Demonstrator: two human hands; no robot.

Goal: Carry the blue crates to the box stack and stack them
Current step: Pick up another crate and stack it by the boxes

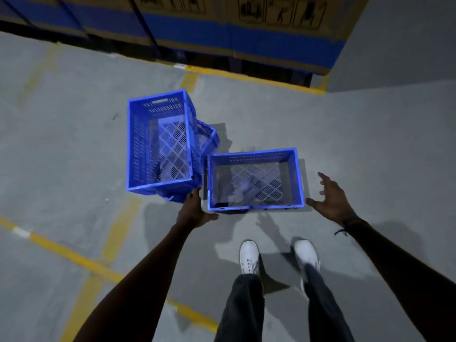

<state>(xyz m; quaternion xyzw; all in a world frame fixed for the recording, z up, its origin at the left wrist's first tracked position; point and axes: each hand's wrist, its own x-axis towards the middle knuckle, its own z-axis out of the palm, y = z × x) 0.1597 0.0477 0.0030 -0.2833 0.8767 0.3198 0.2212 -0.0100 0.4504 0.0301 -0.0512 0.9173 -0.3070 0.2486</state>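
Observation:
A blue crate [255, 155] stands on the grey floor just ahead of my feet, empty, with a slotted bottom. Left of it a taller pile of blue crates [138, 144] stands askew, with a lower crate's corner [209, 138] poking out on its right. My left hand [195, 209] is at the single crate's near left corner, fingers by the pile's near corner; whether it touches either I cannot tell. My right hand [332, 197] hovers open, fingers spread, just beyond the crate's near right corner, apart from it.
Cardboard boxes with blue bands [246, 33] on dark pallets line the far side. Yellow floor lines [246, 76] run before them and across the lower left [74, 255]. A grey wall [407, 45] rises at the right. My white shoes [249, 257] stand behind the crate.

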